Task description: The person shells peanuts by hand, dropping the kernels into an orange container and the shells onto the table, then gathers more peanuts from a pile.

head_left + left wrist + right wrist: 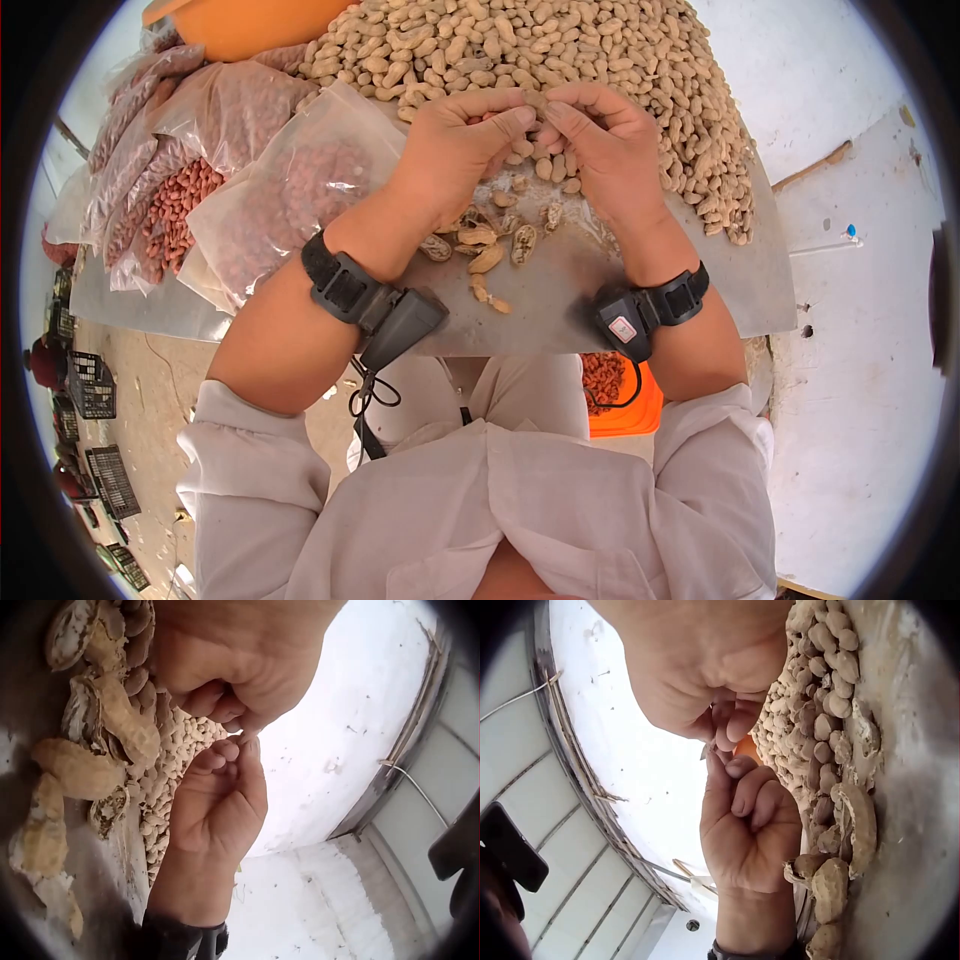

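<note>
Both hands meet over the near edge of a heap of unshelled peanuts [560,45]. Thumb and forefinger of the left hand [455,145] pinch a small peanut piece [537,101], and the right hand [622,150] pinches it from the other side. In the left wrist view the left hand [240,656] is above, its fingertips touching those of the right hand [214,825]. The right wrist view has the right hand [705,660] over the left hand [754,840], other fingers curled in. Fingers mostly hide the piece. Opened shells [523,244] lie below the hands.
Clear bags of red kernels [300,190] lie left of the hands on the metal tabletop [540,320]. An orange basin [250,25] stands at the back left. Below the table edge is an orange container [640,405] with reddish contents. Dark crates [92,385] stand on the floor.
</note>
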Action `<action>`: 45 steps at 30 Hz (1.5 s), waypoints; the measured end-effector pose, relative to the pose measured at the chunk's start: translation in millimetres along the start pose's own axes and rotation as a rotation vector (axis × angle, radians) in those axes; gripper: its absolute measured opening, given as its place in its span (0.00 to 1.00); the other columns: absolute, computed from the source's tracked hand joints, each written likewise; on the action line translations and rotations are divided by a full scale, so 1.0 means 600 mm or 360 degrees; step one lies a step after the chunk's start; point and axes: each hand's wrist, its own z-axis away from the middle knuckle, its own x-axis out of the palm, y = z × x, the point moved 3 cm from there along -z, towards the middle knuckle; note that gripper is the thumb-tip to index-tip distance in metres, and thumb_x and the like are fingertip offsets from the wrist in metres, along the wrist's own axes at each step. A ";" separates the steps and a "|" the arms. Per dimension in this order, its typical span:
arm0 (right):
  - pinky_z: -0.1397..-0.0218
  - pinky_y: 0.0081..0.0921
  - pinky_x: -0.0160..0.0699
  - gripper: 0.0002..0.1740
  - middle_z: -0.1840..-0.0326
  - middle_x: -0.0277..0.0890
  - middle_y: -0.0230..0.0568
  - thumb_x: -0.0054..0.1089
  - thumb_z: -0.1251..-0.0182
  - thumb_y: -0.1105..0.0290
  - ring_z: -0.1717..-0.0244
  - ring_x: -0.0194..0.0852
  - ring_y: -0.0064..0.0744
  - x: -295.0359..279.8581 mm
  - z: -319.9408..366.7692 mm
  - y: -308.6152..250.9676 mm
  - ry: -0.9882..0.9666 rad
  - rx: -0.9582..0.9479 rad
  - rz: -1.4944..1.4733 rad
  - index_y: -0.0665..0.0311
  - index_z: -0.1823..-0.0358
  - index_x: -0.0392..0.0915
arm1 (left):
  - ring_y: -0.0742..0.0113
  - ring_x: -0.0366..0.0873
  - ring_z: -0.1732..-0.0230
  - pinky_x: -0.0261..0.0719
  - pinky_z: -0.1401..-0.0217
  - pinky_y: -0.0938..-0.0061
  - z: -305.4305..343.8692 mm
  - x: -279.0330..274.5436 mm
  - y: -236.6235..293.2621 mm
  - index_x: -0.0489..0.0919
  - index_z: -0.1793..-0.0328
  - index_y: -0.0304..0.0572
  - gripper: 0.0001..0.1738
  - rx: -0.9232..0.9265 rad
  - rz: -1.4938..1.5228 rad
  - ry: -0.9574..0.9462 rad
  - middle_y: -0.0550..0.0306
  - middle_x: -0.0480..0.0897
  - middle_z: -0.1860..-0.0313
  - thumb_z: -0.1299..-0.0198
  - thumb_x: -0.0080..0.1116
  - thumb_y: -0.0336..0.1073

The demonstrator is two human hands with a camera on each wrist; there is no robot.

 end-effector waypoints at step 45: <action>0.71 0.14 0.72 0.04 0.74 0.76 0.33 0.55 0.37 0.77 0.75 0.73 0.16 0.020 0.014 -0.022 -0.0102 -0.0161 0.0398 0.69 0.61 0.74 | 0.84 0.64 0.80 0.58 0.81 0.89 0.005 0.005 0.009 0.80 0.59 0.32 0.10 0.0049 0.0047 -0.0056 0.64 0.76 0.75 0.39 0.57 0.33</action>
